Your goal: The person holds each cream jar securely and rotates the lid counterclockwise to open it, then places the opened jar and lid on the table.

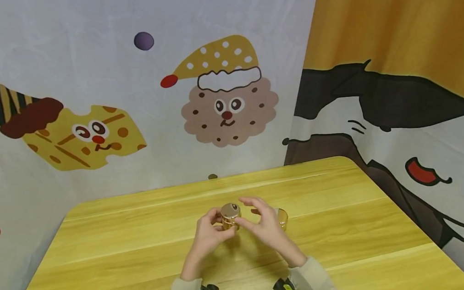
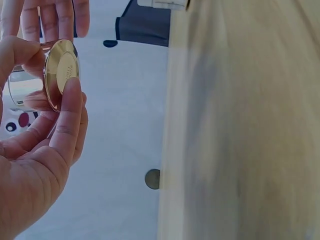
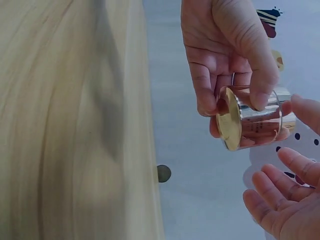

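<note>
Your left hand (image 1: 206,234) held a shiny gold jar (image 1: 230,215), the thumb bent in against its base (image 2: 63,65) and the fingers curled round the far side. Your right hand (image 1: 265,222) held nothing: its fingers (image 3: 297,165) were spread loosely apart, while its thumb (image 1: 246,224) lay against the jar or just beside it; you could not tell for sure which. The jar was upright, top facing up, raised clear of the desk (image 1: 121,247), about midway between its left and right edges and well in from the far edge. A seam ran round the side below the top, perhaps the join of a lid. Small marks showed on the base, too faint to read.

The step in hand seemed to be handling the jar between both hands, with the left bearing the weight. The next move probably called for a steady left hold and the right fingers closing evenly round the top; the smooth, polished side could well have slipped under a light touch.

Beyond your right hand, toward the desk's right edge, another gold object (image 1: 283,219) sat partly hidden. Past the far edge hung a pale cloth (image 1: 101,18) printed with cartoon faces.
</note>
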A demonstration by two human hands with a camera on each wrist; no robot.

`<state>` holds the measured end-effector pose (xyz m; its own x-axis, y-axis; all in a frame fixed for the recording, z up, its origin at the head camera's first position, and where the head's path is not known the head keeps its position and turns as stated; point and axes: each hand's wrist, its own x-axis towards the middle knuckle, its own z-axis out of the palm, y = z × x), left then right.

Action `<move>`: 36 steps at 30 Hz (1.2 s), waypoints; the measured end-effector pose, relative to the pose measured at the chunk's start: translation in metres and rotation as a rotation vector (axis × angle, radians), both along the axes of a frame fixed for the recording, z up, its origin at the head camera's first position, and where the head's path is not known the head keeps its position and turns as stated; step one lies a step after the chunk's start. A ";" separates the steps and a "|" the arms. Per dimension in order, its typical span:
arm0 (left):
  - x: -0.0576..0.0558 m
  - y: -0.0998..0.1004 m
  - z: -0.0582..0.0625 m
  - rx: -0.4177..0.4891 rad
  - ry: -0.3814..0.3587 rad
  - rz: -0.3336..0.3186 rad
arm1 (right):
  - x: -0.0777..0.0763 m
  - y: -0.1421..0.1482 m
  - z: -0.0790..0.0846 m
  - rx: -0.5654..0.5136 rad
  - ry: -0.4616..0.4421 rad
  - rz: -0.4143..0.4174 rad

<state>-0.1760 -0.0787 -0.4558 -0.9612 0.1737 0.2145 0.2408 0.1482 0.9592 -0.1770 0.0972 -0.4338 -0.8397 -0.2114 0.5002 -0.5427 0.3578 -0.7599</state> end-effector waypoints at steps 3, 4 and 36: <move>0.002 0.002 0.004 0.026 -0.005 -0.005 | 0.002 0.000 0.003 0.000 0.004 -0.001; 0.003 0.003 0.005 0.027 -0.007 -0.005 | 0.002 0.000 0.004 0.000 0.007 0.000; 0.007 0.008 0.018 0.015 0.028 -0.078 | 0.023 -0.003 0.051 0.041 -0.127 0.113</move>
<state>-0.1686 -0.0709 -0.4379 -0.9386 0.2441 0.2440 0.2775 0.1135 0.9540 -0.1540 0.0945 -0.3831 -0.8653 -0.3262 0.3805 -0.4817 0.3320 -0.8110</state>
